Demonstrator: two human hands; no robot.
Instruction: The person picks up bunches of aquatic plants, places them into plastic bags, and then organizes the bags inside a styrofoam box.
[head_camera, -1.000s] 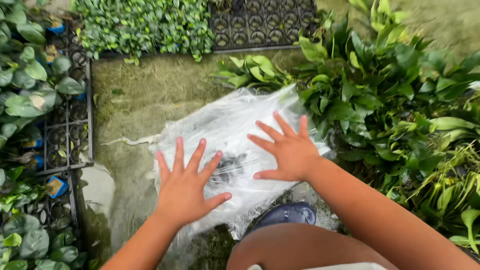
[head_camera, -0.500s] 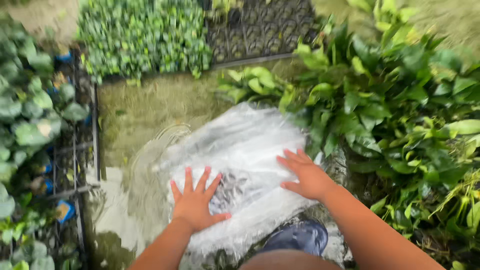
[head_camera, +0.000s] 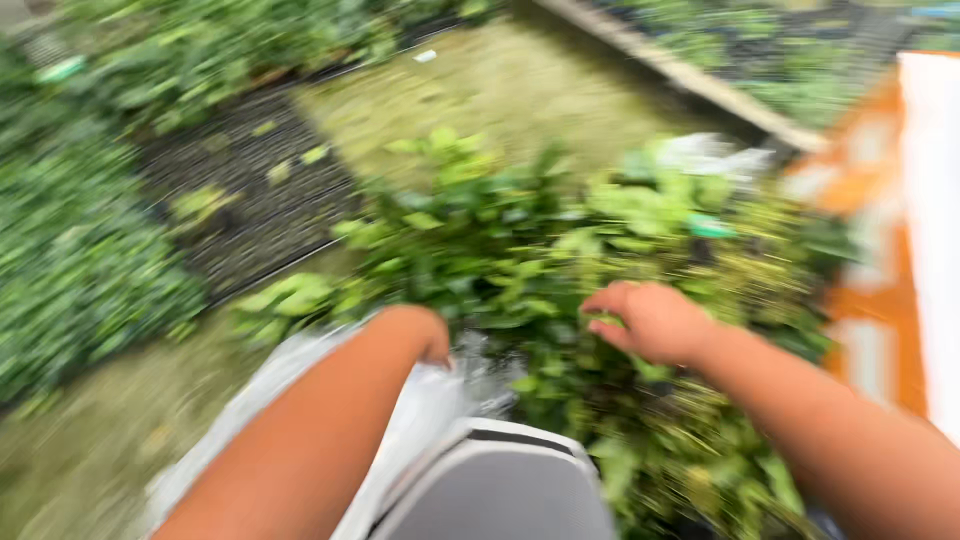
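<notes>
The view is heavily blurred. My left hand (head_camera: 425, 335) rests at the edge of a clear plastic sheet (head_camera: 300, 370) spread on the ground; its fingers are hidden behind my wrist. My right hand (head_camera: 650, 320) hovers over a dense clump of green leafy plants (head_camera: 560, 240), fingers curled loosely down towards the leaves. I cannot tell whether it holds a leaf. A grey sleeve or knee (head_camera: 500, 490) fills the bottom centre.
Black seedling trays (head_camera: 240, 190) lie at upper left beside low green plants (head_camera: 70, 260). Mossy ground (head_camera: 480, 90) stretches behind. A wooden plank (head_camera: 680, 75) runs diagonally at top right. An orange and white object (head_camera: 900, 230) stands at the right edge.
The camera swung right and up. Both hands left their flat, spread position on the plastic sheet; my right hand moved over to the leafy plants, my left hand shifted to the sheet's edge.
</notes>
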